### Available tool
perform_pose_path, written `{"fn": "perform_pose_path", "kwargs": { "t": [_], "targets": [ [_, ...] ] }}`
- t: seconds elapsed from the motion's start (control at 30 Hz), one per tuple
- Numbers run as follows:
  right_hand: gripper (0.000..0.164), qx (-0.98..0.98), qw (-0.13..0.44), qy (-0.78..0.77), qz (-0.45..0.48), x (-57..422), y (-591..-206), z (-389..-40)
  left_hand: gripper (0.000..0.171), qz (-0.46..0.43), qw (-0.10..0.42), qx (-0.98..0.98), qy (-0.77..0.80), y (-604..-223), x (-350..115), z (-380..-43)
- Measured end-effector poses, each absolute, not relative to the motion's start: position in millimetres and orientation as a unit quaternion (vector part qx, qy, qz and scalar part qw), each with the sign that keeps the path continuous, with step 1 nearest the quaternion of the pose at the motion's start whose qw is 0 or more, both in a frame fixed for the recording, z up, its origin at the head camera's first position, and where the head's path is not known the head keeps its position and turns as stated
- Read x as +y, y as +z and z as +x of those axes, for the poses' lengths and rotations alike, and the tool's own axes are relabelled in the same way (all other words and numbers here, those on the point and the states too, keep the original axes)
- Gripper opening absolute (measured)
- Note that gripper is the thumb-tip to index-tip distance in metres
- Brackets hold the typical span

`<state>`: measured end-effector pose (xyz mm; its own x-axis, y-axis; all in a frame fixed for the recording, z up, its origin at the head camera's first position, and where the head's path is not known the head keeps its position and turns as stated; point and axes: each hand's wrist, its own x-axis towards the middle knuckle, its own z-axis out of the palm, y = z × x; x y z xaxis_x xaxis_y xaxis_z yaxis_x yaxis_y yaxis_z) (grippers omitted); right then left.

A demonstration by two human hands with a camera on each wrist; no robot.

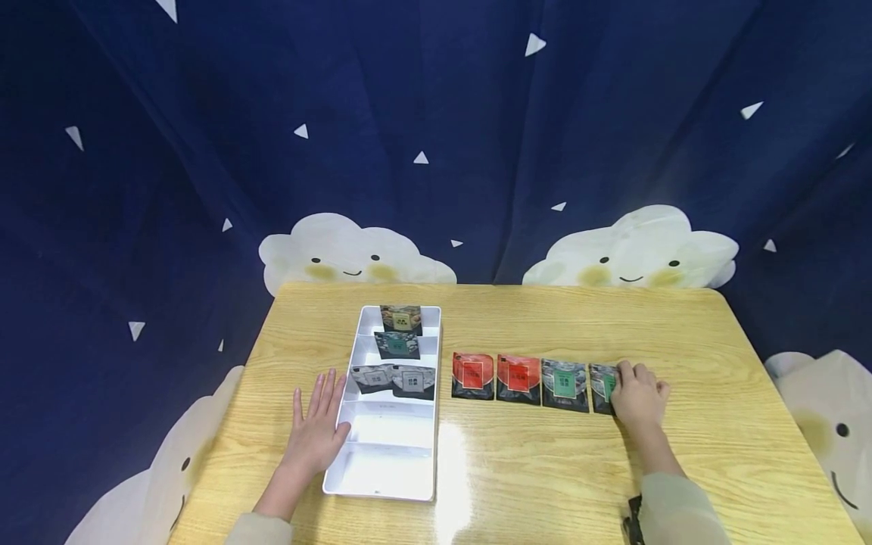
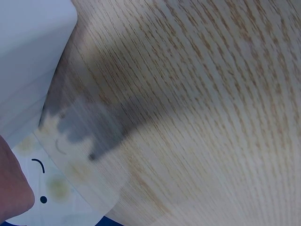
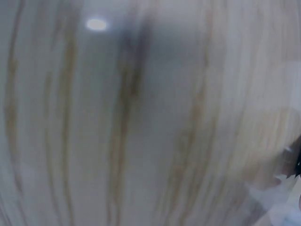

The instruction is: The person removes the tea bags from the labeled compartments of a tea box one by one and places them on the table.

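My left hand, its fingers spread and straight, rests against the left side of a white divided tray, thumb at the rim. In the tray stand a yellow-labelled packet at the back, a green-labelled packet in front of it, and two grey-labelled packets side by side in the middle compartment. My right hand has curled fingers and pinches the rightmost green-labelled packet, covering its right part. In the right wrist view, a dark packet edge shows at the right.
Left of the right hand, two red packets and another green-labelled packet lie in a row on the wooden table. A dark blue curtain with smiling clouds hangs around the table. A black strap shows by the right sleeve.
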<state>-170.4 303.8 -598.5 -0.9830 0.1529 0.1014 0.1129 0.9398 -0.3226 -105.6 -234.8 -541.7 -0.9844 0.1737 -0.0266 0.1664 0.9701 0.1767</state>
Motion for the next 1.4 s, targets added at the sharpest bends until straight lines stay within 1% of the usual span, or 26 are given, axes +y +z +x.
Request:
{"fn": "perform_pose_path", "kwargs": {
  "t": [0.4, 0.67, 1.07, 1.23, 1.4],
  "targets": [
    [0.025, -0.984, 0.049, 0.151, -0.076, 302, -603, -169, 0.07, 0.085, 0.02, 0.993, 0.082, -542, -234, -107],
    [0.033, -0.982, 0.033, 0.165, -0.084, 302, -602, -168, 0.071, 0.086, 0.021, 0.992, 0.089, -541, -234, -106],
    [0.036, -0.981, 0.028, 0.168, -0.089, 304, -603, -167, 0.071, 0.081, 0.016, 0.993, 0.078, -543, -234, -107],
    [0.035, -0.978, 0.041, 0.183, -0.093, 303, -599, -167, 0.07, 0.083, 0.006, 0.993, 0.085, -544, -234, -107],
    [0.036, -0.969, 0.087, 0.206, -0.103, 295, -590, -167, 0.07, 0.085, 0.001, 0.993, 0.085, -544, -234, -106]
  ]
}}
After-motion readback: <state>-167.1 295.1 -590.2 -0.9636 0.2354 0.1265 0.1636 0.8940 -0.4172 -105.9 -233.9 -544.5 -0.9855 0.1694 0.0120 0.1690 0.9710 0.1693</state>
